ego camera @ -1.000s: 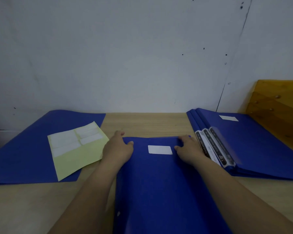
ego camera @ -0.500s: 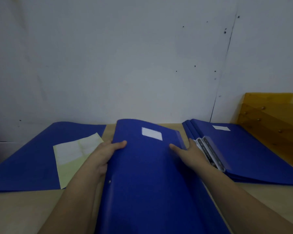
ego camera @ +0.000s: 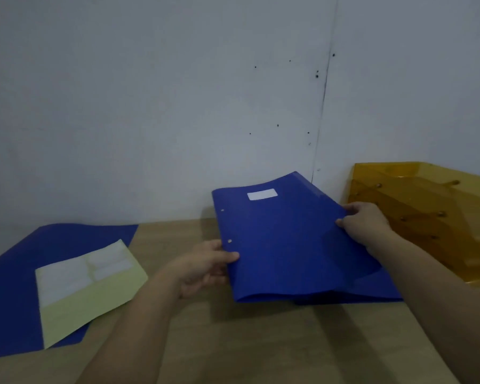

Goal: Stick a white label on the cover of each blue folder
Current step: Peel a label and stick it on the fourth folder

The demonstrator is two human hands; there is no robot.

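Labelled blue folder (ego camera: 291, 245) is now off the desk (ego camera: 261, 342) and swung right: my left hand (ego camera: 203, 266) pinches its punched edge, my right hand (ego camera: 363, 220) grips the far edge, white label (ego camera: 262, 194) already stuck near the top of the cover. A second ago it lay flat before me, so I judge this one done and bound for the right-hand pile. Label sheet (ego camera: 89, 286) waits on the unlabelled folder (ego camera: 20, 273) at left.
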